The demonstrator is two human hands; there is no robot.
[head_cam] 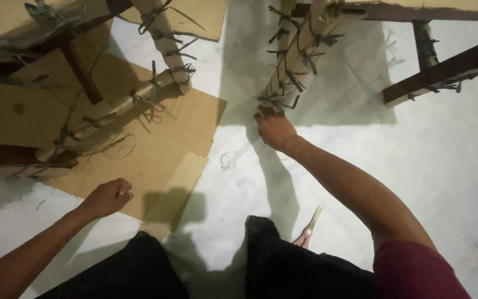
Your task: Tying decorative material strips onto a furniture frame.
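Right hand (274, 128): reaching forward across the pale floor (416, 166), fingers spreading and pressing at the foot of a wrapped furniture leg (297, 58); hand apart, clamping on nothing, fingertips touching the lowest cord ties (275, 101).

Left hand (106, 197): resting near the edge of a flat cardboard sheet (156, 160), fingers curling together into a loose fist; whether anything thin is lying inside, impossible to tell.

Wrapped furniture leg: standing tilted, top centre, foot meeting the floor just ahead of the right hand. Cardboard sleeve bound by dark cord knots at short intervals, loose ends sticking out. Judging by look: wood core stiff and fairly heavy, sleeve light, dentable, slightly slick; cord soft, fraying, pulling thin under a pinch. Best hold, as a judgement: gripping around the sleeve between two ties, or pinching a free cord end, not the crumpled lower edge.

Second wrapped leg (164, 47): leaning top left, foot touching the cardboard sheet, likewise tied.

Dark wooden rail (449, 69): running top right, bare, rigid.

Scissors (307, 230): lying on the floor, pinkish handles just beside the right knee, blades pointing away, well apart from both hands.

Loose thread loop (228, 160): lying on the floor between the hands, limp and very light.

Dark trousers (283, 266): filling the lower frame.
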